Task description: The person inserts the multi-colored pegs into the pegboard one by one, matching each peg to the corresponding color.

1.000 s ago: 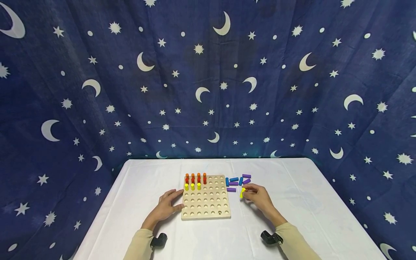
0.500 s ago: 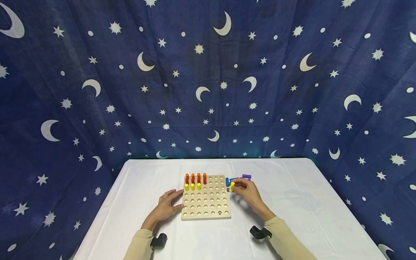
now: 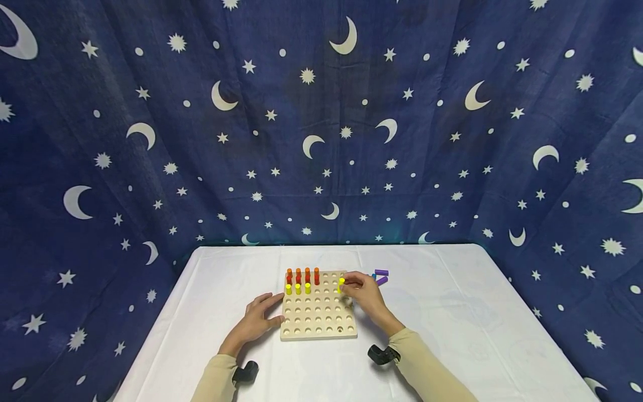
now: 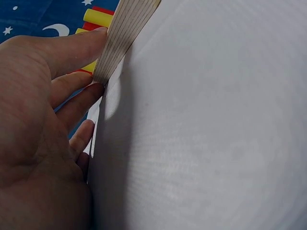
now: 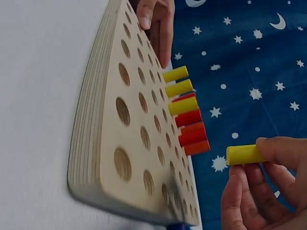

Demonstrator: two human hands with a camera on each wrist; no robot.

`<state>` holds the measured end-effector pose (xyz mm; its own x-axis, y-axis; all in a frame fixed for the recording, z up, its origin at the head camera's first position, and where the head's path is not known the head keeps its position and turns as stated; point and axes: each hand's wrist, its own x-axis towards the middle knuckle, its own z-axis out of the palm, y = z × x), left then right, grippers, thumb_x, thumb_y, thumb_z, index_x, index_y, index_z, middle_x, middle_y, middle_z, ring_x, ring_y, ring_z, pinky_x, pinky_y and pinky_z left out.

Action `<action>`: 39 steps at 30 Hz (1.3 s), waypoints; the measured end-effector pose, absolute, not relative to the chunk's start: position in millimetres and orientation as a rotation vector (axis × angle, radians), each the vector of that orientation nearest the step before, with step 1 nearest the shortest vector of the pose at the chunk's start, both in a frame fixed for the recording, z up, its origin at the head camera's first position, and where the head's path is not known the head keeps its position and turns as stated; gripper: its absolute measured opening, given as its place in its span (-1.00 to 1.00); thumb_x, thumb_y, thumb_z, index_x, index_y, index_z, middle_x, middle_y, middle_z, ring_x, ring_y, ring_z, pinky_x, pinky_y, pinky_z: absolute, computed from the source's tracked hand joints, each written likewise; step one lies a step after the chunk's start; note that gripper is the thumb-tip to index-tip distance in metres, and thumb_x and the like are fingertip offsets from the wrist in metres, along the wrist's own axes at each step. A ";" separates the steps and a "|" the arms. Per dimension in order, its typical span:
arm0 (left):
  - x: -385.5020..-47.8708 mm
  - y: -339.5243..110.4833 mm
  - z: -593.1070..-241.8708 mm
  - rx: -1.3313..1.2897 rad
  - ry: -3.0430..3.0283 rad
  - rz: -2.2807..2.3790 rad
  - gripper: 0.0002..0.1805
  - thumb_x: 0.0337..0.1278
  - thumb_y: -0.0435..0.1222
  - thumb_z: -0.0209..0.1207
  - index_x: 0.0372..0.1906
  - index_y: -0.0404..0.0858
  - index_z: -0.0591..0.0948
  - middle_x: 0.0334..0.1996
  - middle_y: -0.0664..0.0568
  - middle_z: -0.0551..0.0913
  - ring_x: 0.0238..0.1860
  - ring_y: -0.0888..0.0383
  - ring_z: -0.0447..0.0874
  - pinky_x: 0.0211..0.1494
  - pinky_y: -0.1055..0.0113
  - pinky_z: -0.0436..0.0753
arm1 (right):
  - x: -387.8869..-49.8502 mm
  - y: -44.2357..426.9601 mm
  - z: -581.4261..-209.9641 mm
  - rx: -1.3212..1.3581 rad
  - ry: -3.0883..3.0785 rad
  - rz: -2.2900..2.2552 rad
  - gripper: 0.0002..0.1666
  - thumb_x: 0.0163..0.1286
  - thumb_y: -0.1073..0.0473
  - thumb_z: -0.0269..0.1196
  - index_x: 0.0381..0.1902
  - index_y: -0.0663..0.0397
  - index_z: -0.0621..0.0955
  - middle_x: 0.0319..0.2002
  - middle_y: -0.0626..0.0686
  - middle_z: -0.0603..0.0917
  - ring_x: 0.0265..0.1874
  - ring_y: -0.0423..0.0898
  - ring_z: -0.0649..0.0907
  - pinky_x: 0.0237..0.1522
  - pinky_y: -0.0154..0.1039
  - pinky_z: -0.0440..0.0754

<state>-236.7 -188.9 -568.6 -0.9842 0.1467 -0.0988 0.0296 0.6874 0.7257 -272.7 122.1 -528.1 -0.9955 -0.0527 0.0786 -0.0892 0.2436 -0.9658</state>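
Note:
A square wooden pegboard [image 3: 322,324] lies on the table. Along its left edge my left hand [image 3: 256,319] rests with fairly straight fingers, its thumb and fingertips touching the board's side [image 4: 125,40]. Over the right part of the board, my right hand [image 3: 369,298] pinches a yellow peg [image 5: 243,155] between thumb and fingers, held above the holes. Standing in the board's far left are orange pegs [image 3: 307,270], red pegs [image 3: 307,280] and a row of three yellow pegs [image 3: 298,289]. Most other holes I can see hold nothing.
Loose purple pegs [image 3: 382,272] lie on the white tablecloth [image 3: 442,312] beyond my right hand, which hides other loose pegs. A dark blue curtain [image 3: 321,184] with moons and stars hangs behind the table.
My right hand has carried the yellow peg leftward from beside the loose pegs to over the board's right side. My left hand and the board have stayed put.

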 end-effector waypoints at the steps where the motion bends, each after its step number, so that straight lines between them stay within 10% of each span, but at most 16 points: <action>1: -236.6 -189.1 -568.5 0.147 2.748 1.179 -0.32 0.05 -0.04 0.37 0.34 0.05 0.48 0.45 -0.20 0.26 0.47 -0.32 0.06 0.39 -0.43 0.13 | -273.2 119.9 -528.1 0.137 -2.458 1.903 -0.72 0.18 0.30 0.40 -0.12 0.22 0.70 -0.25 0.12 0.73 -0.31 -0.22 0.66 -0.26 -0.44 0.63; 39: -236.4 -189.2 -567.7 0.156 2.765 1.182 -0.32 0.04 -0.04 0.37 0.34 0.04 0.49 0.44 -0.20 0.28 0.46 -0.32 0.08 0.40 -0.42 0.13 | -290.7 66.1 -548.4 0.302 -2.583 1.635 -0.79 0.15 0.31 0.42 -0.21 0.09 0.75 -0.29 0.05 0.77 -0.35 -0.20 0.69 -0.25 -0.34 0.69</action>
<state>-236.4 -189.2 -567.7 -0.9862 0.1455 -0.0786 0.0437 0.6878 0.7246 -290.7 66.1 -548.4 -0.9783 -0.1278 0.1632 -0.2021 0.4146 -0.8873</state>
